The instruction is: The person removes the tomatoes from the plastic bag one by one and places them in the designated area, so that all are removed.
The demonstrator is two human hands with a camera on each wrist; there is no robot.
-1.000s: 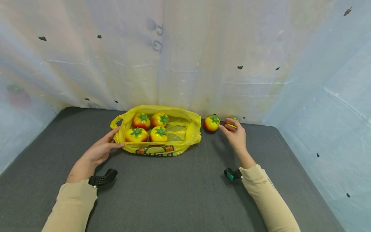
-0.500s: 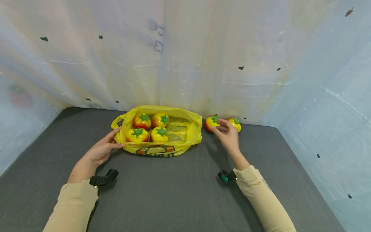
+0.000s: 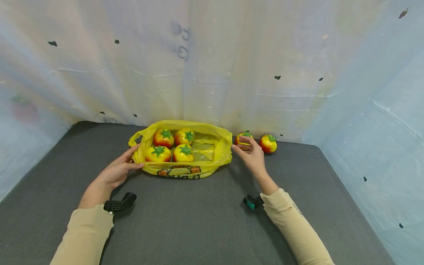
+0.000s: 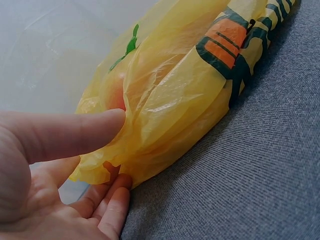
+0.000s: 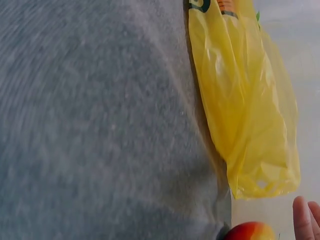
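A yellow plastic bag (image 3: 223, 156) lies with its mouth spread wide, and several toy tomatoes (image 3: 158, 154), yellow-red with green leaf tops, sit inside toward its left. My left hand (image 3: 114, 172) holds the bag's left end; in the left wrist view the thumb presses the film (image 4: 170, 112) and the other fingers lie below it. My right hand (image 3: 253, 156) has its fingers loosely bent, holds nothing, and reaches the bag's right edge. Partly hidden behind these fingers is one loose tomato (image 3: 243, 138). Another tomato (image 3: 268, 144) stands just to the right.
The dark grey cloth-covered table (image 3: 185, 221) extends in front of the bag. Pale plastic sheeting (image 3: 212, 73) hangs close behind the bag and tomatoes, and another sheet (image 3: 381, 147) rises on the right side.
My right hand has moved left, from in front of the far-right tomato, past the nearer one, to the bag's right edge. The left hand keeps its place at the bag.
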